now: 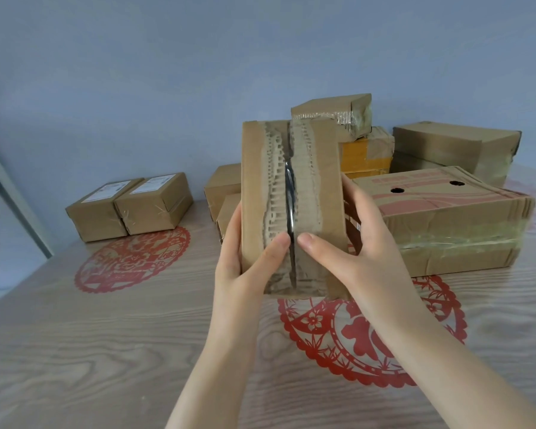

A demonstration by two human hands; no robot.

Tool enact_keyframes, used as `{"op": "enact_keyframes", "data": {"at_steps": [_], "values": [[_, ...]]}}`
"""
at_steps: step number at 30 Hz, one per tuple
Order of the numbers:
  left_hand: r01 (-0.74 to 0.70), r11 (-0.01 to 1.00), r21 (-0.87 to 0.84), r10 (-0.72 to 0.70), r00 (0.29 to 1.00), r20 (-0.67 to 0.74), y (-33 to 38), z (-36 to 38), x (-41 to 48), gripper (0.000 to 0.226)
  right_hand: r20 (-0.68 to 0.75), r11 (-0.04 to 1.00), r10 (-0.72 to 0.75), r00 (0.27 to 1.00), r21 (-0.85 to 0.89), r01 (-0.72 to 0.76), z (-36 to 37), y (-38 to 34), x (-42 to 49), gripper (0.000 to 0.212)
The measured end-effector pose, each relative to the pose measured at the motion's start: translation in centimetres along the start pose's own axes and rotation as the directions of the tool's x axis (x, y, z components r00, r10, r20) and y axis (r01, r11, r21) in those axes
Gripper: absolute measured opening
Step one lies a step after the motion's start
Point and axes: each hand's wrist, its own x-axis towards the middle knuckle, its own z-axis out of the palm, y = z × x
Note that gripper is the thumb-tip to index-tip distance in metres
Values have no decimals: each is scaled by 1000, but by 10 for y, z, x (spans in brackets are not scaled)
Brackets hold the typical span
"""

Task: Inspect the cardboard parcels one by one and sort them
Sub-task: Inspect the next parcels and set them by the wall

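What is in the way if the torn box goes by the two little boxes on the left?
Nothing visible: between the torn box and the two little boxes lies only table with a flat red paper-cut.

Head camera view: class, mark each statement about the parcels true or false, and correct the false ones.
1. The left hand and the right hand both hold the torn box. True.
2. The torn box's middle seam is taped shut. False: it gapes open, with ripped cardboard on either side.
3. Two labelled boxes sit side by side at far left. True.
4. The box with round holes lies left of the hands. False: the box with round holes lies to their right.
5. The paper cut-outs are blue. False: the paper cut-outs are red.
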Motion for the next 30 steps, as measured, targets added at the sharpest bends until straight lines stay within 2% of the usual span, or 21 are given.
{"op": "enact_keyframes", "data": {"at_steps": [3,9,12,15,19,23,27,30], "values": [[12,1000,3,-12,1000,-5,0,-1,0,63,16,998,-35,999,-53,36,5,-1,-3,88],[38,999,27,-40,995,92,-5,1,0,62,-27,999,-48,998,-12,48,3,-3,-3,78],[34,999,41,-36,998,58,-8,1,0,63,0,999,-36,999,-41,36,2,-6,-3,81],[72,997,22,-72,997,-23,-8,-1,0,76,56,998,-37,998,-57,41,4,-7,-6,83],[79,997,22,-78,997,-18,-7,2,-3,89,19,999,-37,999,-34,38,4,-7,-7,78],[63,998,27,-63,998,3,-7,6,-5,86,13,999,16,1000,35,-17,-1,-8,-3,82],[77,996,45,-74,995,-70,-6,1,-3,85,102,1000,-8,995,3,8,1,-10,-6,87],[76,994,76,-68,993,-98,-4,0,-3,88,117,1000,0,993,-3,1,3,-9,-6,88]]}}
